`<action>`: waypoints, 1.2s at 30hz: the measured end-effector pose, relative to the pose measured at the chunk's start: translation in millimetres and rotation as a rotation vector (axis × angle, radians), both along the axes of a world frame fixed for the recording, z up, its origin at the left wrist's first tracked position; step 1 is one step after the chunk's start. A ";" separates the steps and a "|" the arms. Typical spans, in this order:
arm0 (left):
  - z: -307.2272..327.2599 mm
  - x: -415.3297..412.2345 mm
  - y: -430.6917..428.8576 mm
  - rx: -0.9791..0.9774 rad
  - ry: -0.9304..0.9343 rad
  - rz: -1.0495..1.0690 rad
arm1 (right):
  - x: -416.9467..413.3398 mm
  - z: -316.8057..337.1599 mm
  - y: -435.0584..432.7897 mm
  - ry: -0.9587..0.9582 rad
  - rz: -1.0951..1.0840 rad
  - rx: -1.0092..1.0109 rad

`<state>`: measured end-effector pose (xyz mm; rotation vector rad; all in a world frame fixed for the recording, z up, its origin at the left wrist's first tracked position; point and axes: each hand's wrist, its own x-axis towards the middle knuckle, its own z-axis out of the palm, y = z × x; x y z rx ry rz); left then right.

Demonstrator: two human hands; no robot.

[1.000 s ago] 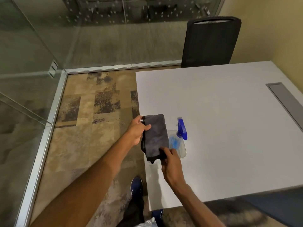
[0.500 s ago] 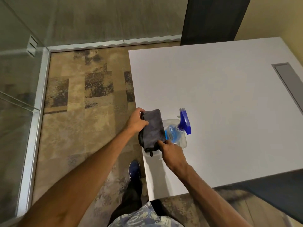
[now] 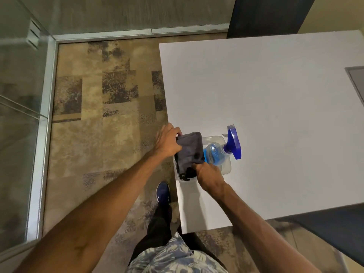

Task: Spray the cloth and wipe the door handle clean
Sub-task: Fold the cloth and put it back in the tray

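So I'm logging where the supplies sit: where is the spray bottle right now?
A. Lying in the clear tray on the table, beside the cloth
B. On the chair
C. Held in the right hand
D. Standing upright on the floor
A: the spray bottle lies on its side in the clear tray on the table, beside the cloth both hands hold.

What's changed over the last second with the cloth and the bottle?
Mostly the camera tilted down: the chair has nearly left the view. Both hands, left hand and right hand, kept hold of the dark cloth over the clear tray, possibly lowering it a little. The spray bottle stayed lying in the tray, untouched, on the white table.
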<state>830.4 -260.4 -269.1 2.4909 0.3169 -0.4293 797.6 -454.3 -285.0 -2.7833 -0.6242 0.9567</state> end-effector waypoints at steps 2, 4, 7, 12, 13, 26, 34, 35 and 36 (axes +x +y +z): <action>-2.0 -2.5 1.3 0.045 -0.014 -0.024 | 2.0 -2.5 -1.3 0.028 -0.007 -0.011; -3.5 -4.1 2.3 0.076 -0.024 -0.048 | 4.3 -3.4 -1.5 0.055 0.020 -0.040; -6.1 -7.8 2.1 0.109 -0.023 -0.078 | 6.9 1.5 0.1 0.065 0.089 -0.107; -11.5 -15.6 -3.2 0.057 -0.047 -0.080 | 1.0 14.8 2.8 0.025 0.168 -0.180; -11.9 -16.6 -4.2 0.047 -0.058 -0.085 | -2.0 17.2 2.3 -0.013 0.184 -0.179; -13.3 -20.1 -9.9 -0.033 -0.066 -0.036 | -27.4 -7.4 -6.6 0.028 0.267 -0.048; -17.0 -18.0 -12.6 -0.030 -0.069 0.003 | -31.1 -6.8 3.1 0.056 0.249 -0.101; -16.7 -17.7 -13.0 -0.029 -0.064 0.002 | -31.5 -7.1 3.4 0.057 0.244 -0.103; -16.4 -17.4 -13.2 -0.028 -0.060 0.002 | -32.1 -7.5 3.9 0.062 0.237 -0.107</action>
